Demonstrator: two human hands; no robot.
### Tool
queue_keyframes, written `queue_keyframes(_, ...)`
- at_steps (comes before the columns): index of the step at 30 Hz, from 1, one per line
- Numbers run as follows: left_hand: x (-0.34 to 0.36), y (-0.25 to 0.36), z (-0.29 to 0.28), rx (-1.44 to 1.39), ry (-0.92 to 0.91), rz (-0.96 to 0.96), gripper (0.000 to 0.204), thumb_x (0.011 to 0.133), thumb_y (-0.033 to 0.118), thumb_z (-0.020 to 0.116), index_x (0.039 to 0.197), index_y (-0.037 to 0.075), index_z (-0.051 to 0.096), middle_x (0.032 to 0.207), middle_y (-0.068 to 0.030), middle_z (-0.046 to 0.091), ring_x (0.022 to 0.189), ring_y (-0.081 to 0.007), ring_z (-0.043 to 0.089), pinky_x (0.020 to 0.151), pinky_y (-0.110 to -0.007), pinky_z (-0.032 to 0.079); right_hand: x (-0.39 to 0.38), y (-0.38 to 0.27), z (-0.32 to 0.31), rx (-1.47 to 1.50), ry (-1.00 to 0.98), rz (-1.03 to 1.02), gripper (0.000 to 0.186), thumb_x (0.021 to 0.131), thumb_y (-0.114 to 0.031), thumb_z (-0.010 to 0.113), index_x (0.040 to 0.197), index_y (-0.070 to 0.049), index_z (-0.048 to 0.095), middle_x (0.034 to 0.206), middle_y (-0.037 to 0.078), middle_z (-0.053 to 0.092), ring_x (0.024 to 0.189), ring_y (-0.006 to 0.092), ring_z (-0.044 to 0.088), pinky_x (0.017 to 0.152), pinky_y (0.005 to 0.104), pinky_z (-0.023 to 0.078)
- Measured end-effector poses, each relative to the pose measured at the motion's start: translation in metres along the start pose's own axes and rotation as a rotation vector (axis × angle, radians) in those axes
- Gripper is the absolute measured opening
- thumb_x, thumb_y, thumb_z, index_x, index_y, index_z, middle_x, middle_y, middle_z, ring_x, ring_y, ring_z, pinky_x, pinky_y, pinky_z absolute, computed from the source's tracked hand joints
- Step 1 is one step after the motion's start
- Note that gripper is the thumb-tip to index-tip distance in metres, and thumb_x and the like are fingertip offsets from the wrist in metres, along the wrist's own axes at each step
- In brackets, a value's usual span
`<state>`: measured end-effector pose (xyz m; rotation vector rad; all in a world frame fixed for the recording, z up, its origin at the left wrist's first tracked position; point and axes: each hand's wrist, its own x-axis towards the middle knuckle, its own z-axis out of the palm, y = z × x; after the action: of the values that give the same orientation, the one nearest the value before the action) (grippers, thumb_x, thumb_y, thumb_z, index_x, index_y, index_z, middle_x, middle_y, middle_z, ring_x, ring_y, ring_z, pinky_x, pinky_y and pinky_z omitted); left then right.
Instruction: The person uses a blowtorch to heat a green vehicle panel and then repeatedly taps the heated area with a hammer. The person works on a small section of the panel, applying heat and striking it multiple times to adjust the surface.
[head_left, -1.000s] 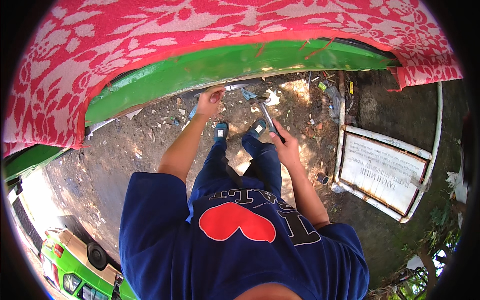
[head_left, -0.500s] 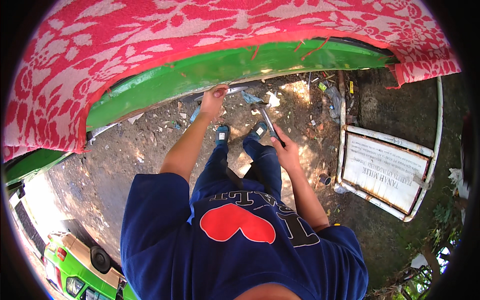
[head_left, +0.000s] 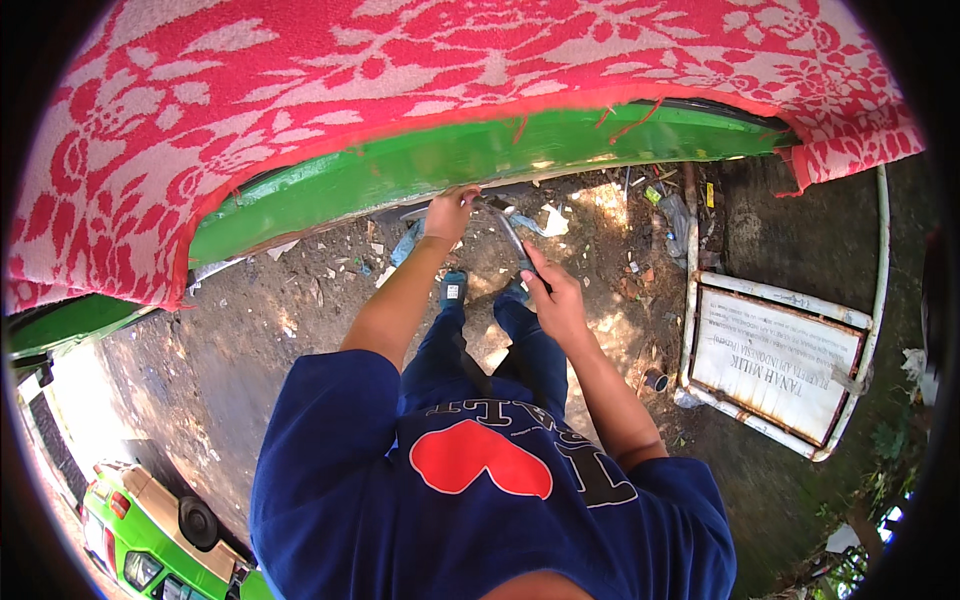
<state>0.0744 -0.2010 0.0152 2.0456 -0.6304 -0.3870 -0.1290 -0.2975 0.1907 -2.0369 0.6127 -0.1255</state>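
Note:
My right hand is closed round the handle of a hammer. The hammer points up and left, and its head is close beside my left hand. That hand is closed at the lower edge of a green vehicle body panel. What its fingers grip is too small to make out. Beyond it, partly covered by the hand, a grey curved piece lies under the panel's edge. A red and pale flowered cloth drapes over the top of the panel.
Dirt ground with scraps, plastic and paper lies around my feet. At right, a white sign in a rusty pipe frame rests on the ground. A green vehicle with a spare wheel stands at the lower left.
The hammer has swung up and left, bringing its head next to my left hand. My left hand sits slightly farther right and lower in view. The whole view has shifted a little.

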Motion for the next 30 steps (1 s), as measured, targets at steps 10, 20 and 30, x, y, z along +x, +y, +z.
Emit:
queue_keyframes(10,-0.007,-0.007,0.007,0.025,0.06,0.081,0.018,0.08,0.006,0.066,0.096,0.01,0.07,0.093,-0.0168,0.069,0.085,-0.0376,0.067,0.073,-0.042,0.054,0.018,0.008,0.022,-0.127,0.138,-0.164,0.043,0.092,-0.009,0.064,0.134,-0.012,0.059,0.08,0.015,0.06,0.067,0.0309,0.059,0.066,0.0372,0.049)
queue_keyframes(20,-0.007,-0.011,0.005,-0.008,0.082,-0.01,0.014,0.08,0.009,0.067,0.093,0.004,0.069,0.089,-0.0216,0.069,0.086,-0.038,0.068,0.074,-0.041,0.053,0.013,-0.003,0.024,-0.023,0.224,-0.295,0.044,0.09,-0.007,0.065,0.133,-0.013,0.06,0.076,0.014,0.057,0.064,0.0302,0.058,0.061,0.0371,0.048)
queue_keyframes(30,-0.006,-0.007,0.015,-0.041,0.067,0.014,0.022,0.082,0.004,0.06,0.1,0.012,0.07,0.099,-0.0141,0.069,0.091,-0.0387,0.065,0.076,-0.043,0.054,0.009,0.028,0.022,-0.206,0.203,-0.336,0.044,0.09,-0.007,0.066,0.133,-0.013,0.06,0.08,0.015,0.059,0.064,0.0317,0.058,0.061,0.0372,0.049)
